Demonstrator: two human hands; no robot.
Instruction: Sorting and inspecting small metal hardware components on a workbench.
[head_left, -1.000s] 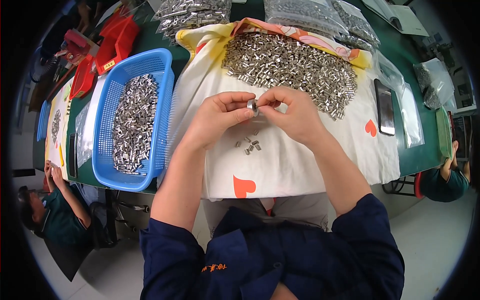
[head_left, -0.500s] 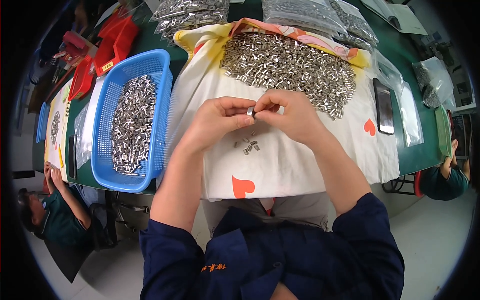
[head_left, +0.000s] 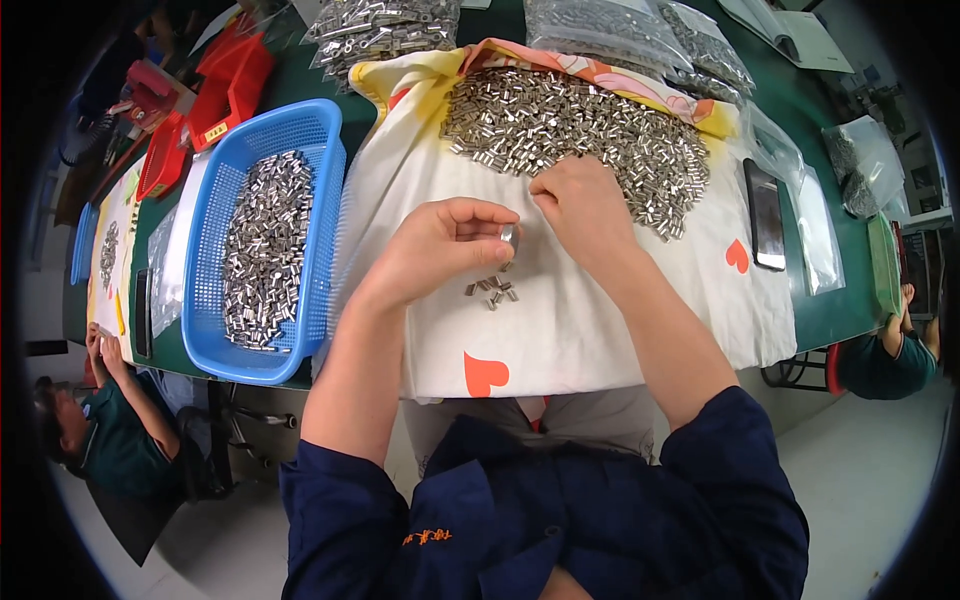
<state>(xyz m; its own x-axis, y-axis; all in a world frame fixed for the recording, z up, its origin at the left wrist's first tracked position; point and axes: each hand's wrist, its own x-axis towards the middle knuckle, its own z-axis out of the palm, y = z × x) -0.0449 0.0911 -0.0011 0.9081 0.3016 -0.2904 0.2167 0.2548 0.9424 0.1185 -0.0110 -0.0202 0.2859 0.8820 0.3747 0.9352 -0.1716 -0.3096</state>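
Left hand (head_left: 440,245): thumb and fingers pinched nearly closed on a small round metal part (head_left: 508,237), held over the middle of the cloth (head_left: 590,345), left of the right hand. Right hand (head_left: 580,200): fingers curled in, tips down at the near edge of the big pile of short metal cylinders (head_left: 570,115); can't tell if it has hold of one, fingertips hidden.

Pile sits toward the cloth's far edge, spreading to its far right corner, patterned fold of fabric behind it. A few loose cylinders (head_left: 492,292) lie just below the left hand, between it and the cloth's near edge.

Blue basket (head_left: 325,200) left of the cloth, reaching the desk's (head_left: 825,312) near edge, heap of metal pieces (head_left: 268,250) inside. Phone (head_left: 766,215) by the cloth's right edge. Clear bags of metal parts (head_left: 385,35) along the desk's far edge; red bins (head_left: 232,95) beyond the basket.
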